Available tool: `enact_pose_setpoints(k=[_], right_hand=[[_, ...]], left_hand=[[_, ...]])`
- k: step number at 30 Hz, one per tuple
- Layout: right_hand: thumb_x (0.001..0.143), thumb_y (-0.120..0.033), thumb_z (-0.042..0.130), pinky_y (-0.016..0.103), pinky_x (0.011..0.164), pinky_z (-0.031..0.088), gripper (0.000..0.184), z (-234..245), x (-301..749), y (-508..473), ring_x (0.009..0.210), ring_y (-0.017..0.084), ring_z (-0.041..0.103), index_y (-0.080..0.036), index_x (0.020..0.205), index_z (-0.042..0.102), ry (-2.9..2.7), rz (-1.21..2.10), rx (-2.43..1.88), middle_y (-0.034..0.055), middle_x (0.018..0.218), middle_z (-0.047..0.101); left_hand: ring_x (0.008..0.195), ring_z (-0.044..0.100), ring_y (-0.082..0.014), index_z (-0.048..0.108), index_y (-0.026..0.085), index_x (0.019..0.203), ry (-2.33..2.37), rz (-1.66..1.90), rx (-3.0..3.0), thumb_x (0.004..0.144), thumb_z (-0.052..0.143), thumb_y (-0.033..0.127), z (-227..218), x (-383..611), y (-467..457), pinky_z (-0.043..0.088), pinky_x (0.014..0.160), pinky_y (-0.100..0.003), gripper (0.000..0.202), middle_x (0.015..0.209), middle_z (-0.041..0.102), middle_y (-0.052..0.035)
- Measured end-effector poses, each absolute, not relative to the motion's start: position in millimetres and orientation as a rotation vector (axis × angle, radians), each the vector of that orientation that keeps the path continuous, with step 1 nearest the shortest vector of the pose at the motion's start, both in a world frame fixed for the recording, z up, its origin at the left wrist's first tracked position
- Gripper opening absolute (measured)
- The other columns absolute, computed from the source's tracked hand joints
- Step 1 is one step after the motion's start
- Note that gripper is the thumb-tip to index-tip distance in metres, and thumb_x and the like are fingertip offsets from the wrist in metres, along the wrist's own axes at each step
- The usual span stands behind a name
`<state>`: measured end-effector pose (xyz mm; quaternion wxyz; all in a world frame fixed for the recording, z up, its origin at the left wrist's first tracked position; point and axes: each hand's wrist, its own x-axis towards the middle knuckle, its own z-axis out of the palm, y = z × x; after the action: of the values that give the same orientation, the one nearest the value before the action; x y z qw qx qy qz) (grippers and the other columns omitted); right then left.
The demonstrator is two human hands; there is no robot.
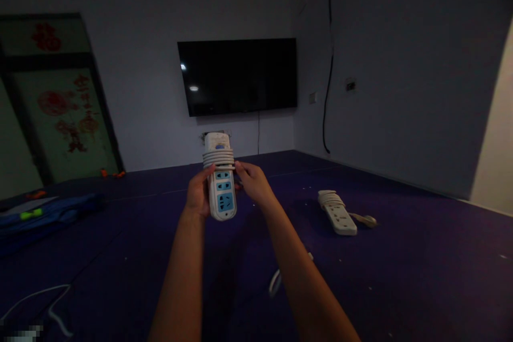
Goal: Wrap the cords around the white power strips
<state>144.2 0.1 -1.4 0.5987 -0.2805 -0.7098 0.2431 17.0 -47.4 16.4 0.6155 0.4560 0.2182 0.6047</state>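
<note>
A white power strip (223, 184) with blue socket faces is held up in front of me, nearly upright. Its white cord (218, 157) is wound several times around the upper part, below a blue switch. My left hand (199, 192) grips the strip from its left side, thumb along the edge. At the right edge of the windings, my right hand (251, 180) is closed, thumb and finger pinching the cord. A second white power strip (340, 216), its cord wrapped round one end and its plug sticking out, lies on the purple floor to the right.
A white cable (276, 282) lies partly behind my right forearm, and another white cord (60, 304) is at lower left. Blue cloth (68, 208) lies on the left floor. A television (240, 77) hangs on the wall; a black cable (327, 101) dangles right of it.
</note>
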Motion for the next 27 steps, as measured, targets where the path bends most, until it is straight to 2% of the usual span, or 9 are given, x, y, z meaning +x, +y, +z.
enact_pose_setpoints(k=[5,9,13,21,23,27], right_hand=[[0.079,-0.062,0.050,0.018,0.038,0.029,0.051,2,149,-7,0.041,0.007,0.043,-0.015,0.072,0.066,-1.615,0.862,-0.517,-0.0027,0.051,0.051],[0.069,-0.059,0.064,0.017,0.036,0.022,0.044,8,157,-16,0.038,0.004,0.033,-0.014,0.069,0.066,-1.596,1.024,-0.511,-0.0060,0.045,0.044],[0.066,-0.056,0.068,0.018,0.037,0.018,0.042,12,166,-22,0.039,0.003,0.028,-0.014,0.067,0.066,-1.588,1.068,-0.553,-0.0074,0.043,0.040],[0.057,-0.048,0.076,0.018,0.042,0.026,0.036,15,169,-29,0.043,0.005,0.035,-0.014,0.063,0.064,-1.602,1.153,-0.449,-0.0078,0.045,0.041],[0.057,-0.045,0.077,0.019,0.043,0.028,0.034,15,170,-30,0.044,0.005,0.037,-0.014,0.061,0.063,-1.594,1.150,-0.449,-0.0078,0.044,0.041],[0.058,-0.042,0.077,0.019,0.044,0.031,0.030,18,170,-30,0.047,0.007,0.044,-0.015,0.060,0.064,-1.549,1.106,-0.467,-0.0069,0.042,0.044]], left_hand=[[0.068,0.069,-0.0264,0.064,0.010,0.103,0.468,1.333,1.064,0.076,0.056,0.038,17,15,-49,0.058,0.068,-0.043,0.040,0.070,0.071,-0.0099],[0.073,0.070,-0.0277,0.061,0.011,0.109,0.416,1.232,1.098,0.077,0.057,0.038,17,15,-50,0.058,0.070,-0.046,0.042,0.077,0.072,-0.0110],[0.073,0.070,-0.0272,0.061,0.012,0.110,0.430,1.211,1.080,0.078,0.055,0.037,19,18,-52,0.058,0.070,-0.046,0.041,0.079,0.072,-0.0106],[0.053,0.065,-0.0207,0.065,0.010,0.091,0.578,1.289,1.104,0.074,0.060,0.034,20,21,-58,0.056,0.055,-0.035,0.030,0.063,0.069,-0.0069],[0.051,0.065,-0.0201,0.065,0.010,0.093,0.591,1.322,1.137,0.072,0.063,0.033,20,22,-57,0.055,0.052,-0.033,0.031,0.062,0.068,-0.0058],[0.056,0.066,-0.0196,0.065,0.013,0.098,0.603,1.416,1.216,0.069,0.070,0.034,19,25,-53,0.054,0.055,-0.030,0.036,0.068,0.070,-0.0054]])
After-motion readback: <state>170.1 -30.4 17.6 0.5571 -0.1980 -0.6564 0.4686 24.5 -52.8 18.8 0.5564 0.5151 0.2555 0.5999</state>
